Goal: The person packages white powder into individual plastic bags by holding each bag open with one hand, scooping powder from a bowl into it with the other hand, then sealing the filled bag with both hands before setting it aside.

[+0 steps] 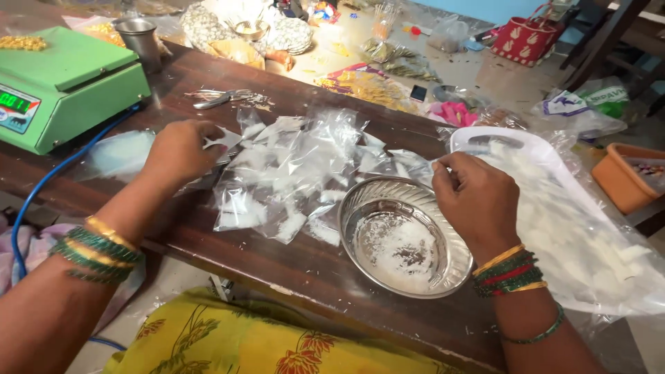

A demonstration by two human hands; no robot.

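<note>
Nearest cloth: yellow fabric with red and green flower print (228,343) lies at the bottom edge, below the dark wooden bench top (277,263).
Left hand: the left hand (181,149) rests over the left end of the pile, fingers curled around a small clear plastic packet (223,142); green and gold bangles sit on that wrist.
Right hand: the right hand (476,201) hovers over the far rim of the round steel bowl (396,235), fingers pinched together; what it pinches is too small to tell.
Bowl: it stands on the bench between the 2 hands, with a thin layer of white powder on its bottom.
Packet pile: a heap of small clear plastic packets with white filling (298,170) spreads across the bench, just beside the bowl's left rim.
White tray: a white plastic tray with a handle slot (485,138), wrapped in clear film and carrying white pieces, sits right of the bowl.
Scale: a green electronic weighing scale with a lit digital display (66,83) stands at the left, a blue cable trailing from it.
Steel cup: a steel tumbler (140,41) stands behind the scale.
Scissors: metal scissors (222,98) lie beyond the pile.
Floor packages: an orange plastic tub (623,176) at the right edge, a red patterned bag (526,38) further back.
</note>
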